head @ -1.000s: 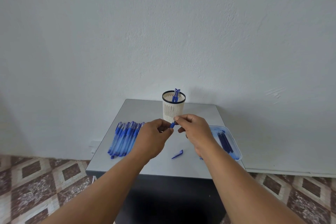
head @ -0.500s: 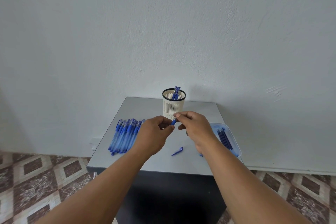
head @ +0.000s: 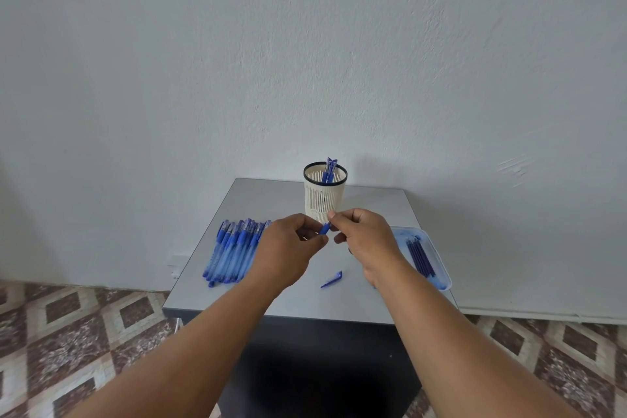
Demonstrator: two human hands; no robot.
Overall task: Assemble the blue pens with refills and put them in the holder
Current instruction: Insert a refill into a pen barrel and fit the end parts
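Note:
A blue pen (head: 324, 229) is held between both hands above the middle of the grey table (head: 366, 207). My left hand (head: 288, 249) grips its body, mostly hidden in the fist. My right hand (head: 364, 236) pinches its blue front end with thumb and forefinger. Behind them stands the cream slotted holder (head: 325, 200) with a black rim and a few blue pens in it. A row of several blue pens (head: 234, 249) lies at the left. Dark blue refills (head: 420, 256) lie in a pale blue tray (head: 441, 268) at the right.
A loose blue pen cap (head: 332, 279) lies on the table in front of my hands. The table is small, with a white wall close behind it and patterned floor tiles (head: 68, 332) on both sides.
Both hands stay together on the pen. My right fingers have shifted slightly on the blue front end. The view has tilted a little, so everything sits slightly higher in frame.

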